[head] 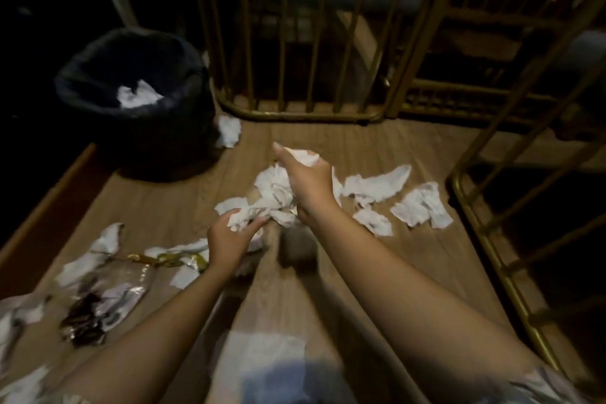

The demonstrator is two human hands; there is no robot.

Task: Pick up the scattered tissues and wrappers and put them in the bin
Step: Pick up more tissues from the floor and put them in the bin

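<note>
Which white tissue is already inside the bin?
The crumpled tissue in the bin, lying within the black-lined bin at upper left. All other tissues lie on the wooden floor or are held in the hands.

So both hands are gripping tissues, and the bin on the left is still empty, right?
Not quite. The head view shows both the left hand and right hand gripping tissues, but the bin already holds a white tissue.

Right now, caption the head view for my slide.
Both hands gather crumpled tissues from the floor near the bin.
</note>
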